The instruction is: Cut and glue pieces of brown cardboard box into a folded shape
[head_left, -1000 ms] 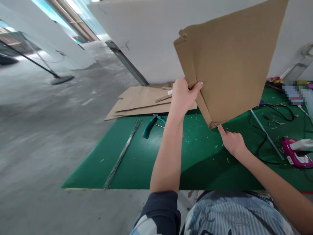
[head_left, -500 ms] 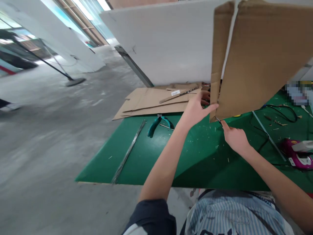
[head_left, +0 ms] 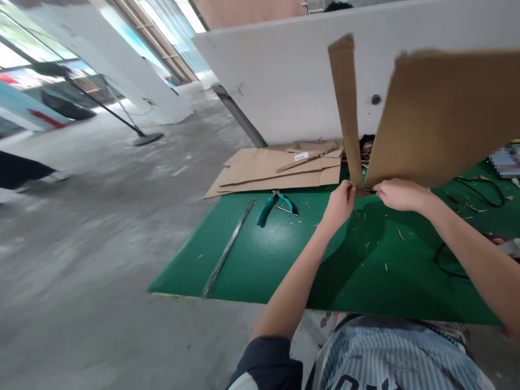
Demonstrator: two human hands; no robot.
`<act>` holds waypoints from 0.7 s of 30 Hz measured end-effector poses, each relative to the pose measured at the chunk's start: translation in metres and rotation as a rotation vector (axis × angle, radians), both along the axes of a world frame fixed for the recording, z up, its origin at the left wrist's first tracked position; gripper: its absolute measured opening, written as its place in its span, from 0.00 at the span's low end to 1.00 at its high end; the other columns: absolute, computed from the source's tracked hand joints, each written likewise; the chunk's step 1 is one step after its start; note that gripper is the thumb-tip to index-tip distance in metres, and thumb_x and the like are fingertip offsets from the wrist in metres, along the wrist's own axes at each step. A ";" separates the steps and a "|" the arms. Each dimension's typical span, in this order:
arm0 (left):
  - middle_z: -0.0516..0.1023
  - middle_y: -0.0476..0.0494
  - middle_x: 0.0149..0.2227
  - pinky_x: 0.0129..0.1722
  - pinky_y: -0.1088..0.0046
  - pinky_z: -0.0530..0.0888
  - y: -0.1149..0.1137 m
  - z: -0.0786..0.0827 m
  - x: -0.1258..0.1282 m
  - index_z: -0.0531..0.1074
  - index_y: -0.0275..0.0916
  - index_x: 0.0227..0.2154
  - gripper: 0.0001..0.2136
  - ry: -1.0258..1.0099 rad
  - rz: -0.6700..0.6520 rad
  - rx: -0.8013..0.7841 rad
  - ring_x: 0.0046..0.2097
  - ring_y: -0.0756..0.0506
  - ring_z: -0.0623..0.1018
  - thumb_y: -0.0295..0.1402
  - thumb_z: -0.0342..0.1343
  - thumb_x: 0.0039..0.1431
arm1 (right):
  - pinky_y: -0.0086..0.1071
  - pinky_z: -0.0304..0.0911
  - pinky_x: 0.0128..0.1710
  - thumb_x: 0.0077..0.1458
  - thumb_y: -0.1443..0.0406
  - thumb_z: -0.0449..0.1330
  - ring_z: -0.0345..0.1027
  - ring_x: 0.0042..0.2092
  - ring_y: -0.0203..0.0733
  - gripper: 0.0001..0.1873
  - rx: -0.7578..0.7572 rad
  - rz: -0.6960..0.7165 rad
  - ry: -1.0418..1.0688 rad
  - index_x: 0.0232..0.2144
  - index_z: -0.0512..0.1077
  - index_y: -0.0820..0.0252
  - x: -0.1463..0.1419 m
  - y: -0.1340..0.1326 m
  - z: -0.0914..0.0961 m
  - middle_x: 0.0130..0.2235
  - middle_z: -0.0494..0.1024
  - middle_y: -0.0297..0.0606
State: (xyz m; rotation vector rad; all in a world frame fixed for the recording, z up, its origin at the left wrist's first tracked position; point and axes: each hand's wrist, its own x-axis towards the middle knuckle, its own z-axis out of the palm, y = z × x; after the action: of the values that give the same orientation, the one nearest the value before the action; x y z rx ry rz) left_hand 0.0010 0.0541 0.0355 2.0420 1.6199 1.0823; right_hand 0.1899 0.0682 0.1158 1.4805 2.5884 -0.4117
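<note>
Lowered, left hand (head_left: 340, 201) meets right hand (head_left: 400, 194), both pinching bottom corner of cardboard sheet (head_left: 447, 114).

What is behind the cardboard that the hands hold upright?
Behind the cardboard stands a white panel, with a dark round spot seen through the gap. The back part of the table there is covered.
</note>
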 end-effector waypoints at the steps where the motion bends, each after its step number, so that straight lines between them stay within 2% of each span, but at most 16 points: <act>1: 0.75 0.43 0.32 0.34 0.72 0.68 0.000 -0.002 0.001 0.64 0.40 0.36 0.07 -0.014 0.020 -0.002 0.33 0.47 0.74 0.35 0.43 0.65 | 0.33 0.57 0.31 0.62 0.62 0.42 0.70 0.41 0.47 0.21 -0.003 0.009 -0.001 0.45 0.74 0.54 0.000 0.001 0.000 0.47 0.76 0.44; 3: 0.75 0.43 0.33 0.34 0.72 0.69 -0.001 -0.007 0.000 0.62 0.40 0.36 0.05 -0.047 0.001 -0.007 0.34 0.47 0.74 0.35 0.45 0.64 | 0.32 0.56 0.30 0.63 0.61 0.42 0.70 0.40 0.46 0.21 0.023 -0.001 0.002 0.46 0.73 0.54 0.000 -0.001 -0.006 0.45 0.76 0.44; 7: 0.75 0.41 0.34 0.34 0.70 0.69 0.000 -0.023 -0.003 0.61 0.40 0.34 0.02 -0.037 -0.071 -0.071 0.35 0.46 0.75 0.30 0.49 0.60 | 0.31 0.55 0.29 0.65 0.61 0.39 0.69 0.37 0.42 0.23 0.047 -0.031 0.022 0.51 0.69 0.55 0.000 -0.012 -0.036 0.41 0.77 0.44; 10: 0.76 0.42 0.34 0.35 0.70 0.69 0.001 -0.030 -0.002 0.61 0.41 0.34 0.02 -0.026 -0.054 -0.096 0.35 0.45 0.76 0.28 0.49 0.59 | 0.30 0.56 0.29 0.66 0.61 0.37 0.70 0.36 0.42 0.24 0.085 -0.068 0.035 0.58 0.61 0.55 -0.003 -0.020 -0.057 0.40 0.77 0.44; 13: 0.77 0.43 0.34 0.33 0.71 0.69 0.001 -0.033 0.002 0.62 0.40 0.34 0.04 -0.015 -0.041 -0.132 0.35 0.46 0.76 0.27 0.51 0.57 | 0.33 0.60 0.30 0.65 0.63 0.37 0.72 0.36 0.46 0.25 0.135 -0.104 0.008 0.61 0.56 0.56 -0.009 -0.026 -0.073 0.39 0.78 0.46; 17: 0.77 0.44 0.33 0.32 0.73 0.69 -0.002 -0.036 0.005 0.63 0.39 0.36 0.07 -0.052 -0.041 -0.193 0.34 0.47 0.76 0.25 0.53 0.55 | 0.38 0.64 0.33 0.64 0.66 0.38 0.74 0.36 0.50 0.26 0.149 -0.154 -0.043 0.62 0.54 0.59 -0.017 -0.033 -0.085 0.39 0.78 0.49; 21: 0.76 0.46 0.31 0.34 0.72 0.70 -0.001 -0.041 0.005 0.64 0.37 0.41 0.10 -0.108 0.035 -0.260 0.33 0.47 0.76 0.26 0.55 0.55 | 0.40 0.65 0.34 0.64 0.65 0.38 0.75 0.37 0.52 0.24 0.123 -0.174 -0.011 0.61 0.56 0.59 -0.019 -0.040 -0.083 0.39 0.78 0.50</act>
State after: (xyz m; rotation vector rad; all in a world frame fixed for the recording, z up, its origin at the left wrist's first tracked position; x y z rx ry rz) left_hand 0.0061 0.0534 -0.0057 1.7656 1.6517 0.9216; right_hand 0.1706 0.0283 0.0325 1.7511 2.5259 -0.2656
